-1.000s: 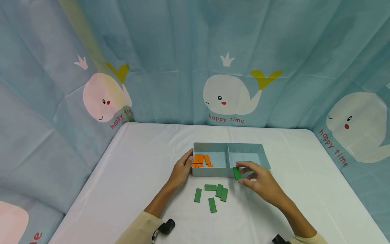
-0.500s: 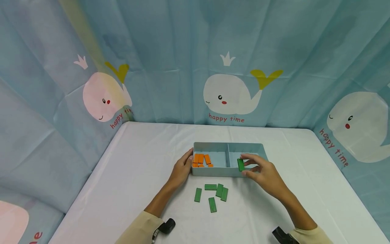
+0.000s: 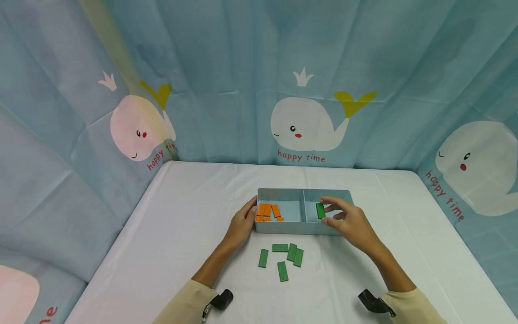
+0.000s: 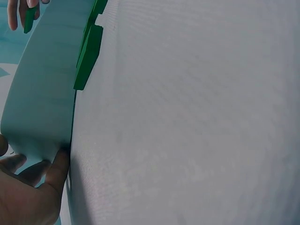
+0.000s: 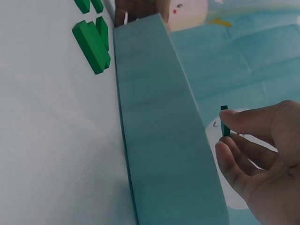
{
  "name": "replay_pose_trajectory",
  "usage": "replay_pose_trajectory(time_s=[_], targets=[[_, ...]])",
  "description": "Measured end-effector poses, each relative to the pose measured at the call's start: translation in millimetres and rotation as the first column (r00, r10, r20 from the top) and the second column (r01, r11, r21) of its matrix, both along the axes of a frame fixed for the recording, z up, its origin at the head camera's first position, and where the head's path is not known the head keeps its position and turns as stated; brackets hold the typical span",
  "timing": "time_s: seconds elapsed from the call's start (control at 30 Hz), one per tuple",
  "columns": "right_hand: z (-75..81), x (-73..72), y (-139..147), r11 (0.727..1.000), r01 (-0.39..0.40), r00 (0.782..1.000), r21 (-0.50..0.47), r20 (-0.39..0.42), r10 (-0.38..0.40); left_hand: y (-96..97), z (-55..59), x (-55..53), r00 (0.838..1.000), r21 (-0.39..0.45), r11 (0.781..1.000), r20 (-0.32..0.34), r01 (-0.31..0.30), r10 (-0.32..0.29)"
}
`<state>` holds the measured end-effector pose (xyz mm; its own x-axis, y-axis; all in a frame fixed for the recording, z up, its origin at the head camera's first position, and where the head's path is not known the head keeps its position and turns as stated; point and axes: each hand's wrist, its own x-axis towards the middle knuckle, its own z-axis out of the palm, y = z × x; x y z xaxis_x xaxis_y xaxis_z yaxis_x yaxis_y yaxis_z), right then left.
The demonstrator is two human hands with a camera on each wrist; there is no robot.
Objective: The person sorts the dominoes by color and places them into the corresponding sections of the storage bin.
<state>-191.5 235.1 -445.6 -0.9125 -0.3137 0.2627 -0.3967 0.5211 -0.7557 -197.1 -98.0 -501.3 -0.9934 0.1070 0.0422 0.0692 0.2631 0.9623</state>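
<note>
My right hand (image 3: 352,222) pinches a small green rectangular block (image 3: 320,210) between thumb and fingertips. It holds this block over the right compartment of a shallow blue-grey divided box (image 3: 283,228); the right wrist view shows the block (image 5: 225,122) above the rim. At the box's left end, my left hand (image 3: 240,227) rests its fairly straight fingers against the end wall, as the left wrist view also shows for the left hand (image 4: 35,192). Several orange blocks (image 3: 267,210) lie in the left compartment. In front of the box, several green blocks (image 3: 282,272) lie loose.
A white cloth (image 3: 182,216) covers the table. Behind and at the sides hangs a blue curtain (image 3: 226,130) with whale prints. The box's divider (image 3: 304,204) stands between the two compartments. Black wrist cameras (image 3: 224,299) sit at both cuffs.
My right hand has carried the green block from the box's front wall up and inward, over the right compartment. My left hand has stayed at the left end. The loose green blocks have not moved.
</note>
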Motion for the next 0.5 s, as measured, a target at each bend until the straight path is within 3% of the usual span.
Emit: replay_pose_trajectory(time_s=[0.5], targets=[[-2.3, -19.8, -1, 0.999, 0.019, 0.999, 0.033, 0.050, -0.020, 0.2, -0.7, -0.5, 1.000, -0.005, 1.000, 0.004, -0.005, 0.005]])
